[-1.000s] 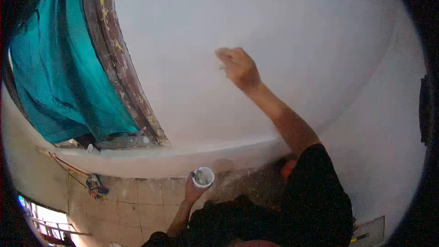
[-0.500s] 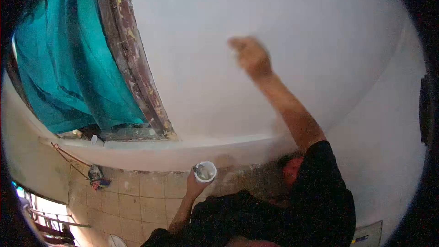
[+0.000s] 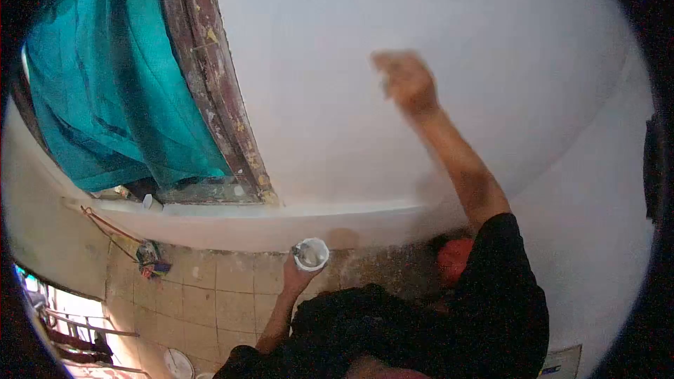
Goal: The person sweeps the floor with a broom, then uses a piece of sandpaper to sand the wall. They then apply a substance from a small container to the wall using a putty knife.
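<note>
While the person's L hand [image 3: 298,279] curls round a white tub [image 3: 321,264], we see the R hand [image 3: 408,84] raised before the pale wall [image 3: 323,126], blurred, fingers bent in; we can't tell if it has hold of anything or touches the wall. The white tub is low, just L of centre, its mouth facing us, w/ greyish stuff inside, too small to ID. Black sleeves [image 3: 500,245] cover the upper arms. Further out, upper L, we see a teal curtain [image 3: 119,91] hanging beside a worn brown frame [image 3: 223,109], paint patchy. Down on the tiled floor [image 3: 235,295], far L, we spot a multicoloured bundle [image 3: 149,258], plus a round white obj. [image 3: 180,363] nr the bottom edge.
</note>
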Tool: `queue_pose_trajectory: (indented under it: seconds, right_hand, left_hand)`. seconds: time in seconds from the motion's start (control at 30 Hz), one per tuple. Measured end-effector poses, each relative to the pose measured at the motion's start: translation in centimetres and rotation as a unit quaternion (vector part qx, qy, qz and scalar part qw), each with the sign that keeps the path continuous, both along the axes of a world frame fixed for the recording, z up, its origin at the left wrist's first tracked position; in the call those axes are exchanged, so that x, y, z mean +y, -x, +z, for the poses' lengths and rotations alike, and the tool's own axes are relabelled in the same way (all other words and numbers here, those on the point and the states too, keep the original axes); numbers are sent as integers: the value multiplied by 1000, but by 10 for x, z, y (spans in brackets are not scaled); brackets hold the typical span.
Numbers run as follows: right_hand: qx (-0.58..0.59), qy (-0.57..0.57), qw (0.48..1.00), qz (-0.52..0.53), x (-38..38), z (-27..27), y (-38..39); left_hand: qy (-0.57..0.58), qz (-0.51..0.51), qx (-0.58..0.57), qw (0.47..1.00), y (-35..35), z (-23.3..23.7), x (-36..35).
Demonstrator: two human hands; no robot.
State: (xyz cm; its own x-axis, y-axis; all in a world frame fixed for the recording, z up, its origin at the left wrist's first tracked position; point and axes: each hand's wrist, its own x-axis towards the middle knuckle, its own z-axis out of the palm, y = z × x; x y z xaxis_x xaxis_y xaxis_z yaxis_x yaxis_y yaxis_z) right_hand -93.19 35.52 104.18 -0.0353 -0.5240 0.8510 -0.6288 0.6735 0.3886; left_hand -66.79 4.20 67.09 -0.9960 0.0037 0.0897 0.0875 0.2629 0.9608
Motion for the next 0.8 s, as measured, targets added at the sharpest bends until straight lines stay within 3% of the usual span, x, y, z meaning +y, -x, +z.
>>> queue_pose_trajectory:
  seconds: [0.03, 0.07, 0.1, 0.17, 0.2, 0.27, 0.33, 0.37, 0.4, 0.43, 0.47, 0.53, 0.67, 0.77, 0.8]
  right_hand:
    - [-33, 82, 996, -21, -3, 28, -8]
    - [75, 72, 988, -111, -3, 56, -9]
    - [73, 73, 988, -111, -7, 52, -9]
    - [0, 171, 984, -54, -21, 34, -9]
    - [15, 145, 988, -43, -25, 9, -7]
    - [-96, 104, 989, -44, -39, -30, -39]
    - [-381, 281, 881, -12, -57, -56, -75]
    - [-383, 277, 881, -8, -60, -63, -84]
    - [-524, 392, 752, 76, -61, -70, -94]
    - [-636, 487, 578, 152, -61, -77, -104]
    - [-638, 488, 576, 151, -58, -84, -112]
    - [-667, 545, 370, 348, -51, -94, -123]
    - [-666, 542, 345, 378, -41, -109, -135]
    - [-658, 537, 329, 413, -35, -121, -128]
    - [-652, 546, 326, 412, -34, -123, -126]
  left_hand:
    - [16, 9, -16, 1000, 0, 1, 1]
    - [15, 9, -17, 1000, 1, -6, 2]
    - [26, 18, 8, 999, 3, -20, 4]
    - [41, 25, 32, 998, 10, -47, 1]
    - [-9, 18, 30, 999, 12, -60, 1]
    - [-60, 16, 25, 998, 3, -54, 1]
    - [-21, 16, 39, 999, -1, 3, 1]
    - [-24, 22, 40, 999, -1, 6, 2]
    - [-24, 42, 28, 998, -3, 7, 2]
    - [-23, 60, 13, 998, -7, 6, 2]
    - [-22, 60, 11, 998, -10, 4, 1]
    - [57, 46, 9, 997, -9, 1, -3]
    - [29, 39, 5, 999, -6, -6, -5]
    - [79, -16, -68, 994, -2, -11, -5]
    - [86, -2, -4, 996, -1, -9, -2]
